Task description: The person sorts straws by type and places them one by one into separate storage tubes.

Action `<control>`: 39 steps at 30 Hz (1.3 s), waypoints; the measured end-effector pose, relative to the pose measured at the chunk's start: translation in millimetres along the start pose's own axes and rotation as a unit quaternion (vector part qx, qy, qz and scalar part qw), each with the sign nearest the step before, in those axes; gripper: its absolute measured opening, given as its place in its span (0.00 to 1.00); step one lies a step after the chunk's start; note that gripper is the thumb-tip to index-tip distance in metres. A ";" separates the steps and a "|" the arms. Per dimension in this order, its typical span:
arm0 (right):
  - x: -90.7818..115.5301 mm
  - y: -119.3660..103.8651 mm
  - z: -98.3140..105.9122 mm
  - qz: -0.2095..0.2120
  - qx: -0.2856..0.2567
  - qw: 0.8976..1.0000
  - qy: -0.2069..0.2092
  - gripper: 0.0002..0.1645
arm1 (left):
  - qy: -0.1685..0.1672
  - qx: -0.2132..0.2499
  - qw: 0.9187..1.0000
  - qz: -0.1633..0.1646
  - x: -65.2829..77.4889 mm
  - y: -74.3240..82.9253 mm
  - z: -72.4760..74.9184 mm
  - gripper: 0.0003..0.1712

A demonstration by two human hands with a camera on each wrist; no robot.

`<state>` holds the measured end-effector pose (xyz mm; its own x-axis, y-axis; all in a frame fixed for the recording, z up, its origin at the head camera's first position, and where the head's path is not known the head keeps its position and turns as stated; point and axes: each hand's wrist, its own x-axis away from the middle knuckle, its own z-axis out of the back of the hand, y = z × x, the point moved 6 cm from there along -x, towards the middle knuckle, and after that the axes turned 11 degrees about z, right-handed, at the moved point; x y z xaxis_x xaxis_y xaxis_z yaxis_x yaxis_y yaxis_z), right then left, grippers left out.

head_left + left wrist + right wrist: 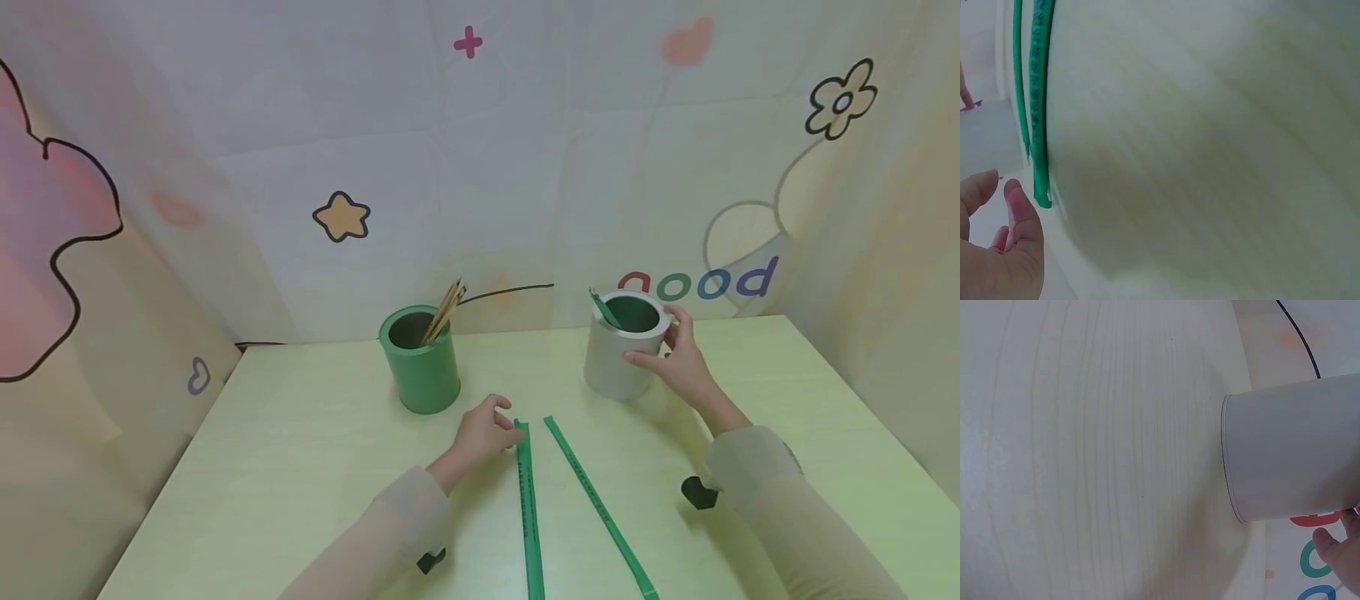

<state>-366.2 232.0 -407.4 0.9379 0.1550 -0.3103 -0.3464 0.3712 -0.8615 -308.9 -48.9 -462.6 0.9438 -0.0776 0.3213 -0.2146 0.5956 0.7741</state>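
My right hand [681,358] grips a white cylindrical holder [617,367] at its right side, thumb on the front and fingers at the rim. A thin green piece [604,309] leans out of that holder. In the right wrist view the white holder [1291,450] appears sideways, with my right thumb [1329,547] beside it. My left hand [482,432] hovers with loosely bent fingers at the far end of a long green strip with dark print [529,508]. Nothing is between the left thumb and fingers in the left wrist view. A second, narrower printed green strip [600,504] lies to the right.
A green cylindrical holder [426,379] with several thin brown sticks [446,312] stands at the back, left of the white one. The pale wooden table [300,467] ends at a printed curtain [480,167] behind, with more curtain along both sides.
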 end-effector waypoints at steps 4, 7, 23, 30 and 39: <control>0.4 -1.5 1.3 -0.001 -0.001 1.000 -0.001 0.57 | -0.001 -0.029 1.000 0.008 2.7 -4.7 -5.4 0.23; 2.0 -8.0 1.1 -0.002 -0.006 1.000 -0.003 0.56 | -0.001 -0.045 0.999 0.007 5.2 -6.2 -8.8 0.23; 0.5 1.8 0.8 -0.006 -0.002 1.000 -0.006 0.58 | 0.014 -0.082 0.996 -0.012 12.7 -10.5 -14.3 0.24; 1.2 -1.8 0.8 -0.009 -0.008 1.000 -0.007 0.58 | 0.029 -0.100 0.995 -0.010 13.4 -12.4 -10.4 0.27; 8.2 -30.7 -2.6 -0.014 -0.006 1.000 -0.009 0.55 | 0.037 -0.111 0.993 0.001 15.4 -13.2 -9.3 0.25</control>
<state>-347.8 219.4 -384.5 0.9464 0.1623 -0.2791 -0.3204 0.3650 -0.8741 -289.2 -50.6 -473.0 0.9613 -0.0221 0.2746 -0.1630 0.7579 0.6317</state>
